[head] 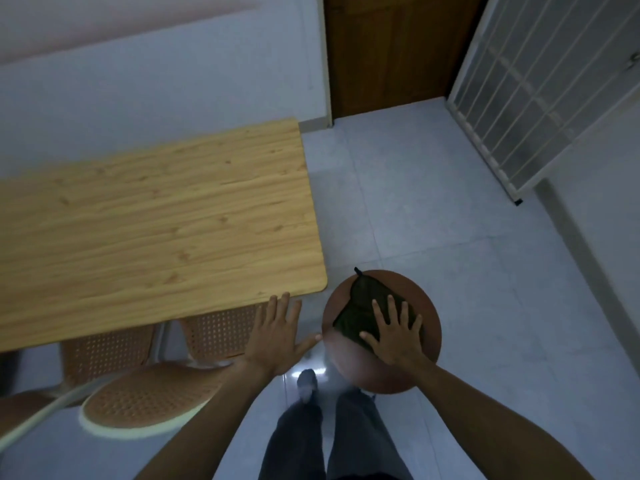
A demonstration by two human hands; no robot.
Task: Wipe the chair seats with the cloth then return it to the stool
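A dark folded cloth [363, 303] lies on a round brown stool [426, 306] to the right of the table. My right hand [394, 336] rests flat on the cloth's near corner, fingers spread, not gripping it. Held open with spread fingers, my left hand [277, 336] hovers beside the stool, above the edge of an orange perforated chair seat [218, 332]. A second orange perforated chair [149, 400] stands nearer to me at the lower left, with its seat partly tucked under the table.
A light wooden table [156, 220] fills the left half. A brown door [391, 53] and a white barred gate [540, 84] stand at the back right. Pale tiled floor [467, 237] spreads around the stool. My legs and a foot show at the bottom.
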